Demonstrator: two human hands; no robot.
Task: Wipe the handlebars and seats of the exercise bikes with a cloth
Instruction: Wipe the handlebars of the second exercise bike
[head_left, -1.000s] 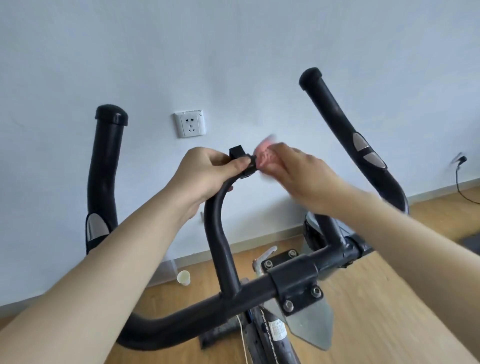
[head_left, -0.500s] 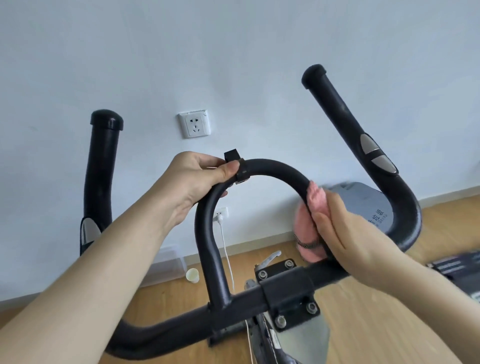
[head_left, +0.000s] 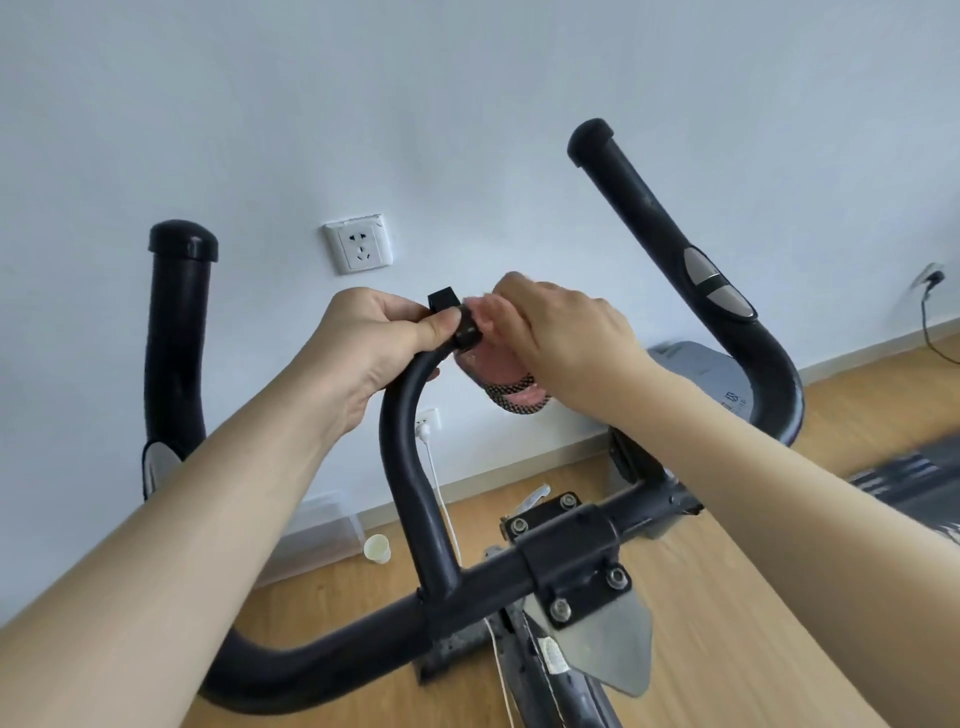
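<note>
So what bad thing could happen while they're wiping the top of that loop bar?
The pink cloth in the right hand has a dark mesh edge hanging loose; it might snag on the small black clip atop the black looped centre handlebar. The left hand grips right beside it, so the wipe may bump those fingers.

One head cam, wide-angle, looks fwd/down from close above the handlebars (head_left: 415, 467); wall (head_left: 467, 104) far, floor (head_left: 727, 597) below. No 2nd view.
</note>
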